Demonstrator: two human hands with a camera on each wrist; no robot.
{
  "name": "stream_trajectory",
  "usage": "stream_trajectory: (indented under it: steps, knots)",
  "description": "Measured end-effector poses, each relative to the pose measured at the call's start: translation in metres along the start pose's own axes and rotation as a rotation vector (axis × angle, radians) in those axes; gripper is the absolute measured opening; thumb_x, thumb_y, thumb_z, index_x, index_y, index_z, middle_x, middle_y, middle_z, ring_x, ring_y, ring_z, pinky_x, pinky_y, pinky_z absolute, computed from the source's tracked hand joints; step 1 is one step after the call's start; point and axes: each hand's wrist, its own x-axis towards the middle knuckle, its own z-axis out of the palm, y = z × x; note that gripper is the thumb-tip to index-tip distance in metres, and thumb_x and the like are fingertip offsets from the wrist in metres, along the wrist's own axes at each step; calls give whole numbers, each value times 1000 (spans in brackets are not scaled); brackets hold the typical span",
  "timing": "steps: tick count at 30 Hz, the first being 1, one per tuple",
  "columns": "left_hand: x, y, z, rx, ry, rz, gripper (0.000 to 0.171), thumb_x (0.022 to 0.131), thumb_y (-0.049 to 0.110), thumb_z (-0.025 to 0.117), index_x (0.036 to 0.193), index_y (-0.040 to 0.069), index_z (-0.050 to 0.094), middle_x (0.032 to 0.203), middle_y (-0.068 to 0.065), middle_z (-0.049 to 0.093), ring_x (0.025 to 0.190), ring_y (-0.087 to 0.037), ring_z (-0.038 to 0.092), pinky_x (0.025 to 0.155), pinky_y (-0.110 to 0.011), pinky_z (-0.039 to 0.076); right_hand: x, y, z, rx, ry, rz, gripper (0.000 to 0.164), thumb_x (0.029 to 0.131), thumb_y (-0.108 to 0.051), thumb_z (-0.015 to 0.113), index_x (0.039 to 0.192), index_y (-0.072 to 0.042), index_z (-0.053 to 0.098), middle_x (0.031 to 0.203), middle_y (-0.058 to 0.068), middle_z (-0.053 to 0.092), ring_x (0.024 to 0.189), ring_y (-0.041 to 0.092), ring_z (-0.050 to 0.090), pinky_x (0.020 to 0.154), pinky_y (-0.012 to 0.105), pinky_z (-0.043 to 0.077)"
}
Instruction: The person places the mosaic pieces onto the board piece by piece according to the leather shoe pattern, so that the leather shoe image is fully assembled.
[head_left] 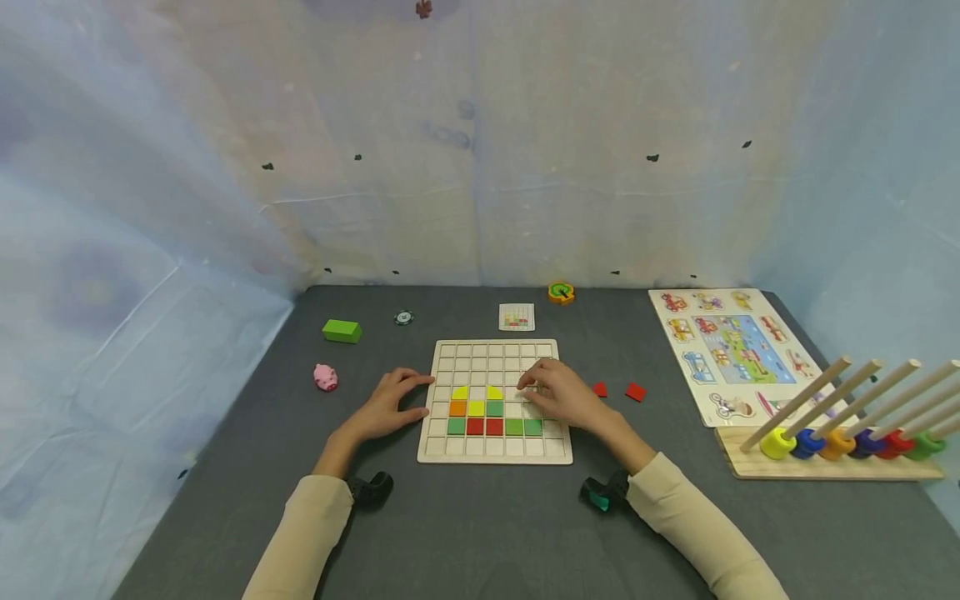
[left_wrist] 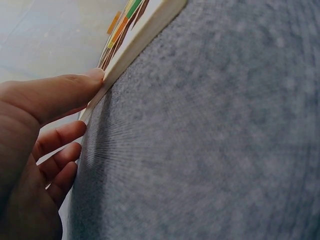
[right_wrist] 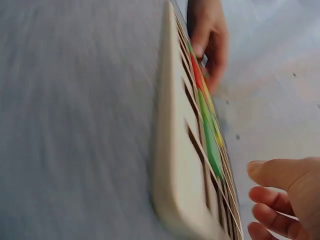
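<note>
A pale wooden grid board (head_left: 450, 450) lies on the dark table, with colored tiles set in its middle rows: red tiles (head_left: 483, 427), green tiles (head_left: 523, 427), yellow tiles (head_left: 476, 408) and an orange tile (head_left: 457, 408). My left hand (head_left: 388, 405) touches the board's left edge with thumb and fingertips, fairly straight in the left wrist view. Over the board's right part hovers my right hand (head_left: 558, 390), its fingers loosely bent. No held thing shows in the right wrist view, where the hand (right_wrist: 285, 195) is partly cut off.
Two red pieces (head_left: 636, 392) lie right of the board. Behind it is a small pattern card (head_left: 517, 317). Left stand a green block (head_left: 342, 331), pink pig (head_left: 326, 377) and round chip (head_left: 404, 317). Right are a picture puzzle (head_left: 682, 379) and a peg rack (head_left: 832, 468).
</note>
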Motion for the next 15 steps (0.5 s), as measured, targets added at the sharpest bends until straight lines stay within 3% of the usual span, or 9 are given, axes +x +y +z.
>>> stream_trajectory:
  steps: [9,15]
  knots:
    - [0,1,-1,-9,-14,-13,54,85,29,69,134,16,52,125,-9,43,112,-28,36,94,-53,32,-28,26,-38,-28,-103,86,17,85,-4,66,101,-7,67,98,6,60,91,24,55,79,42,43]
    - [0,0,0,0,-10,-8,54,84,28,70,134,17,52,125,-9,44,111,-27,37,94,-52,32,-43,39,-56,-58,-149,112,20,85,0,65,105,-4,66,100,9,60,91,25,55,76,40,43]
